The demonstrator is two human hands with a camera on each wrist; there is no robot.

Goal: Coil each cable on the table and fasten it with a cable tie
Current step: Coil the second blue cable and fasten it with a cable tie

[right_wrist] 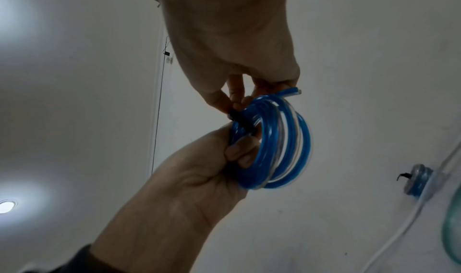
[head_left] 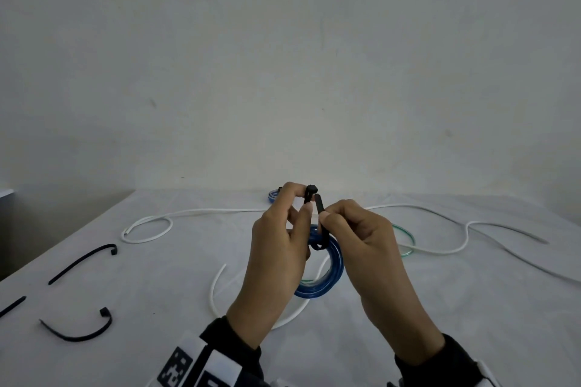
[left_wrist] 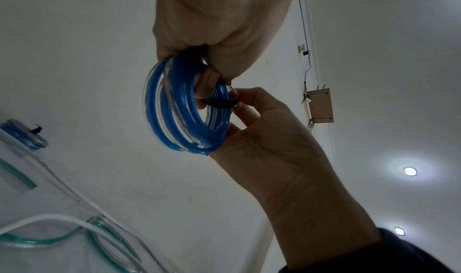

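A coil of blue and clear cable (head_left: 330, 273) hangs above the table with a black cable tie (head_left: 318, 214) looped through it. My left hand (head_left: 306, 198) pinches the tie's head end between thumb and forefinger. Its lower fingers curl through the coil (right_wrist: 282, 139). My right hand (head_left: 323, 214) pinches the tie's tail end just beside the head. The two ends stand side by side, apart. In the left wrist view the tie (left_wrist: 219, 102) crosses the coil's strands (left_wrist: 174, 109). In the right wrist view my right hand's fingertips (right_wrist: 233, 101) hold the tie (right_wrist: 240, 119).
Loose white cables (head_left: 147, 226) wind across the white table (head_left: 157, 292). A green-tinted clear tube (head_left: 407, 239) lies behind my right hand. A tied blue coil (head_left: 272, 195) sits at the far edge. Three spare black ties (head_left: 81, 264) lie at the left, near the table's edge.
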